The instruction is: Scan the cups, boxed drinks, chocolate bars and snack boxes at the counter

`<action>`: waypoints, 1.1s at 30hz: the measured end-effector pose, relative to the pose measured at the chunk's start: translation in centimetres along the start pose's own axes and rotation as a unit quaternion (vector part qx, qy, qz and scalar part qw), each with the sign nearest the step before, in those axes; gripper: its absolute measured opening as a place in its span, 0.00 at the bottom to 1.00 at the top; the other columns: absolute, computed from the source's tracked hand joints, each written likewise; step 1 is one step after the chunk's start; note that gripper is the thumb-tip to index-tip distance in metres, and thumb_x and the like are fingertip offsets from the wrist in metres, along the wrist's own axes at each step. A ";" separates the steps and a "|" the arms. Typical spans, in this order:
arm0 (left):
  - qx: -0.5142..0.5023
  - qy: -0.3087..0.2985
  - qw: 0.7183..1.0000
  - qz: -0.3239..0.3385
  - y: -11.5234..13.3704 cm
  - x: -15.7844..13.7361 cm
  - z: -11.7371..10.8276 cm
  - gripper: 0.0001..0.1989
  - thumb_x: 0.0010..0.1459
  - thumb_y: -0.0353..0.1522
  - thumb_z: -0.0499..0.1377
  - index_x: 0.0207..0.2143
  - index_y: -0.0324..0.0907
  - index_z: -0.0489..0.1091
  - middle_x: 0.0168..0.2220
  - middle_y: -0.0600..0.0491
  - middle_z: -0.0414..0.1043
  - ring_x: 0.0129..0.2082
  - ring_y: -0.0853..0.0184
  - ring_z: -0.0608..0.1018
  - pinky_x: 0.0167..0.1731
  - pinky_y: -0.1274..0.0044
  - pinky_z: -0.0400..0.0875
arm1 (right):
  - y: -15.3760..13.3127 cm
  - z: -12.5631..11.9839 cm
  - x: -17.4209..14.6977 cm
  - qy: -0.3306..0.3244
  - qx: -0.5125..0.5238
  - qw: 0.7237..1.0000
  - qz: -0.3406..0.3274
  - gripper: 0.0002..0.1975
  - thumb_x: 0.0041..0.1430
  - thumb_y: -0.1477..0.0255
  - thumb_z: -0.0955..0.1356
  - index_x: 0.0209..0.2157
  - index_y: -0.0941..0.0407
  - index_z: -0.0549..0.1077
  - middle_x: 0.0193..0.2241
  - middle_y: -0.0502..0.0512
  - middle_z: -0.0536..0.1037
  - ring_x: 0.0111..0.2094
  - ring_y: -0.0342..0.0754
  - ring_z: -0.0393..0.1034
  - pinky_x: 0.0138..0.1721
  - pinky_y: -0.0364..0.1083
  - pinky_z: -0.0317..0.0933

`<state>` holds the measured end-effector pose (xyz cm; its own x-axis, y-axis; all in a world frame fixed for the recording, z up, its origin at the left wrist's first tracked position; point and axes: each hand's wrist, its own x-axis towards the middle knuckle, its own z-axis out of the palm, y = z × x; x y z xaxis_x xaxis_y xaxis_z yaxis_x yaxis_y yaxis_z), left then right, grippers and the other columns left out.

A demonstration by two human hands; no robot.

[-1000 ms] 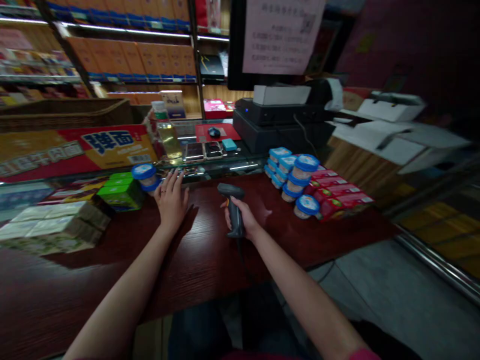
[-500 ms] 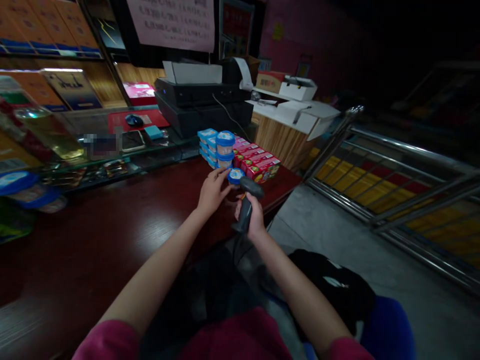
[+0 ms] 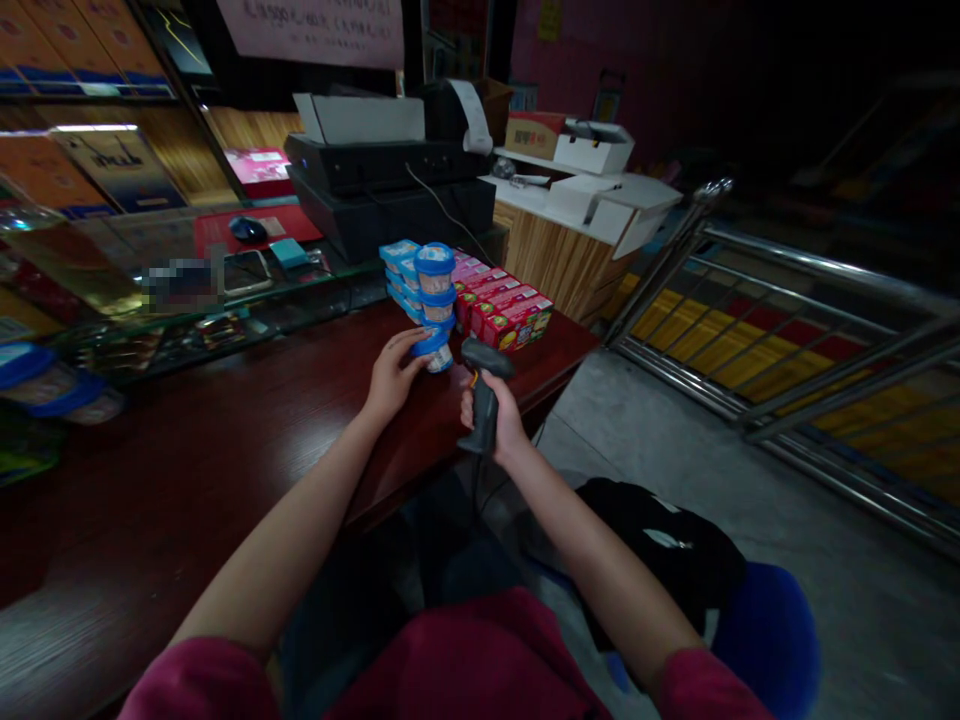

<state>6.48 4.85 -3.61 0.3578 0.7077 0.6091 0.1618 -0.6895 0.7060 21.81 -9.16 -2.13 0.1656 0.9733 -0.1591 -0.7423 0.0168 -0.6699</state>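
Observation:
My left hand [image 3: 395, 372] grips a small plastic tub with a blue lid [image 3: 433, 350], tilted so that its printed side faces the scanner. In my right hand [image 3: 498, 412] is a dark grey handheld barcode scanner [image 3: 486, 395], its head pointing left toward the tub. Just behind the held tub stands a stack of similar blue-lidded tubs [image 3: 435, 275]. Light-blue boxes [image 3: 400, 262] are piled to the left of that stack. Red and pink cartons [image 3: 510, 312] lie in a row to its right. All of these rest on the dark red wooden counter [image 3: 300, 400].
A black cash-register unit [image 3: 382, 190] stands behind the goods. More blue-lidded tubs [image 3: 45, 375] sit at the far left. Along the glass shelf lie a phone [image 3: 246, 272] and a mouse [image 3: 247, 230]. Metal railing [image 3: 750, 330] runs on the right, with a blue stool [image 3: 772, 640] below.
My left hand has tilted the tub and moved it slightly left, so its side shows. The scanner is now a little left and upright. The head view has shifted slightly.

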 end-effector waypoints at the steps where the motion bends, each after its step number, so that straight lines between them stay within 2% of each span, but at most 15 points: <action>1: -0.023 -0.001 0.999 -0.022 -0.4 -0.6 -1.3 0.17 0.63 0.36 0.63 0.55 0.45 0.75 0.59 0.46 0.75 0.60 0.56 0.75 0.63 0.60 0.68 | 0.1 0.1 0.1 -0.025 -0.009 0.999 0.021 0.16 0.57 0.58 0.72 0.32 0.59 0.75 0.17 0.47 0.71 0.15 0.39 0.60 0.15 0.39 0.55; 4: -0.068 0.024 0.992 -0.102 -1.7 -2.5 -5.7 0.21 0.64 0.39 0.62 0.57 0.44 0.72 0.60 0.45 0.74 0.58 0.56 0.77 0.59 0.61 0.73 | 1.0 1.2 0.8 -0.094 -0.042 0.991 0.082 0.16 0.59 0.58 0.72 0.33 0.58 0.76 0.18 0.47 0.72 0.16 0.40 0.61 0.16 0.39 0.56; 6: -0.047 0.066 0.989 -0.125 -2.6 -3.6 -9.2 0.21 0.63 0.39 0.62 0.56 0.43 0.73 0.59 0.45 0.75 0.57 0.56 0.78 0.58 0.61 0.74 | 2.3 2.4 1.7 -0.134 -0.064 0.981 0.123 0.16 0.60 0.58 0.71 0.33 0.58 0.76 0.18 0.47 0.72 0.16 0.41 0.62 0.17 0.39 0.56; 10: 0.130 0.142 0.977 -0.094 -2.9 -5.7 -17.1 0.16 0.60 0.38 0.64 0.50 0.43 0.78 0.57 0.45 0.76 0.59 0.55 0.76 0.63 0.60 0.69 | 6.3 6.2 4.0 -0.191 -0.108 0.957 0.192 0.17 0.61 0.57 0.71 0.34 0.58 0.75 0.20 0.48 0.74 0.17 0.41 0.64 0.18 0.40 0.59; 12: 0.209 0.143 0.964 -0.081 -2.6 -7.0 -20.7 0.15 0.60 0.37 0.65 0.49 0.44 0.79 0.59 0.46 0.76 0.60 0.55 0.76 0.64 0.61 0.68 | 8.5 8.6 5.3 -0.216 -0.127 0.943 0.219 0.18 0.62 0.56 0.70 0.33 0.58 0.75 0.21 0.49 0.75 0.18 0.42 0.66 0.19 0.40 0.61; 15: 0.250 0.146 0.954 -0.076 -2.2 -8.8 -24.5 0.17 0.61 0.35 0.65 0.52 0.45 0.79 0.61 0.46 0.75 0.60 0.56 0.77 0.64 0.62 0.69 | 11.5 12.4 7.1 -0.254 -0.153 0.917 0.266 0.18 0.65 0.56 0.68 0.31 0.58 0.74 0.21 0.51 0.76 0.19 0.43 0.68 0.21 0.41 0.64; 18: 0.249 0.182 0.946 -0.099 -2.6 -10.0 -26.3 0.18 0.61 0.34 0.65 0.54 0.43 0.78 0.58 0.46 0.78 0.59 0.56 0.79 0.64 0.62 0.70 | 13.8 15.5 8.6 -0.287 -0.182 0.888 0.309 0.20 0.66 0.55 0.67 0.32 0.58 0.73 0.23 0.53 0.77 0.19 0.44 0.69 0.23 0.42 0.65; 20: 0.246 0.208 0.939 -0.125 -3.1 -10.4 -26.9 0.19 0.61 0.34 0.65 0.54 0.42 0.78 0.56 0.46 0.80 0.56 0.55 0.80 0.62 0.62 0.72 | 14.9 16.7 9.4 -0.305 -0.196 0.873 0.325 0.20 0.67 0.54 0.67 0.32 0.58 0.73 0.23 0.54 0.77 0.20 0.44 0.70 0.23 0.42 0.66; 24: 0.244 0.229 0.930 -0.155 -3.6 -10.4 -27.3 0.20 0.62 0.33 0.65 0.57 0.44 0.76 0.57 0.49 0.79 0.56 0.57 0.81 0.62 0.64 0.73 | 15.6 17.2 10.3 -0.296 -0.179 0.882 0.322 0.20 0.68 0.55 0.64 0.33 0.58 0.73 0.22 0.53 0.76 0.18 0.43 0.66 0.20 0.41 0.62; 29: 0.222 0.182 0.942 -0.172 -3.6 -10.5 -28.0 0.25 0.61 0.34 0.64 0.61 0.43 0.73 0.60 0.48 0.77 0.58 0.56 0.80 0.62 0.64 0.72 | 15.5 16.9 10.2 -0.279 -0.164 0.894 0.309 0.20 0.67 0.55 0.65 0.32 0.57 0.73 0.20 0.51 0.74 0.17 0.41 0.62 0.17 0.40 0.56; 33: 0.204 0.133 0.959 -0.142 -3.7 -11.0 -28.4 0.26 0.61 0.36 0.63 0.62 0.43 0.72 0.63 0.47 0.73 0.63 0.55 0.75 0.67 0.62 0.66 | 15.8 16.9 10.1 -0.293 -0.176 0.892 0.297 0.19 0.65 0.55 0.67 0.32 0.58 0.73 0.20 0.51 0.74 0.17 0.42 0.63 0.17 0.40 0.57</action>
<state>-24.16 4.00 -2.65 0.0066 0.8528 0.5222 0.5840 -0.4272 0.6902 0.83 4.77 -2.05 -0.6329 0.7412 -0.2238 -0.3193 -0.5132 -0.7966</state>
